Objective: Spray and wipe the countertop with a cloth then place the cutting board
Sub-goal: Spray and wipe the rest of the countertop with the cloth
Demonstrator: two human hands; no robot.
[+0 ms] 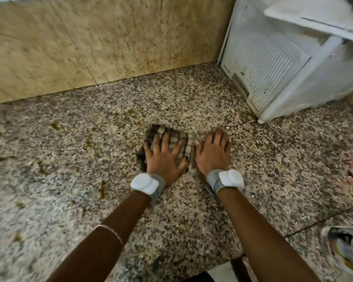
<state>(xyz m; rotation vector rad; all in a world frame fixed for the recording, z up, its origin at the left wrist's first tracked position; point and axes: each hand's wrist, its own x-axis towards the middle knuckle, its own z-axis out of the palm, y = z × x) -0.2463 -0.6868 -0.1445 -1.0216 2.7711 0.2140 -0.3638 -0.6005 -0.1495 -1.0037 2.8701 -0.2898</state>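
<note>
As left hand (164, 158) and right hand (212, 154) lie flat, fingers spread, the cloth (161, 130) is half-hidden.

Grey wristbands (159, 183) with white pods (142, 183), thin beaded bracelet (110, 230)

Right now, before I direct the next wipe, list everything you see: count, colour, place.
cloth: one, brown-and-beige checked, mid-countertop, under left hand
countertop: one, speckled grey granite, fills the view
stains: several, yellow-brown, left of cloth
wall: one, beige, behind counter
appliance: one, white, vent grille, far right corner
packet: one, white, printed, blurred, near right edge
wristbands: two, grey-white, one per wrist
left hand: spread flat on cloth
right hand: flat on countertop beside cloth
</note>
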